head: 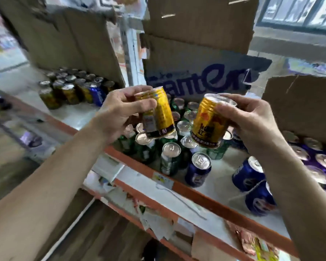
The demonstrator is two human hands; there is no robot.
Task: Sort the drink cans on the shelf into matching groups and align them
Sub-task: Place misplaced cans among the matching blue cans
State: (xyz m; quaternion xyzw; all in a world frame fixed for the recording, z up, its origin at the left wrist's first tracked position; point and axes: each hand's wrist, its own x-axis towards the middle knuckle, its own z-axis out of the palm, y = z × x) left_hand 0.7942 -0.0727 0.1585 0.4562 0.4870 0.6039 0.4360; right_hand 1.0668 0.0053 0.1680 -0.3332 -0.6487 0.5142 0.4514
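Left hand [120, 112] grips one tilted gold-yellow metal drink can [161, 110], and right hand [250, 117] holds a second matching gold can [207, 127] by its top end. Both cans are in the air just above the cluster of green metal cans [169, 162]. Sorting is judged partly done: a yellowish can group [68, 93] well left of the green cluster includes one stray blue can [97, 94], and the loose blue cans [197, 171] just right of it stand unaligned.

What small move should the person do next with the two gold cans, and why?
Probably carry both leftward. The left hand grips one gold can, the right hand another gold can, both above the green cans; similar yellow cans stand grouped at the left of the shelf.
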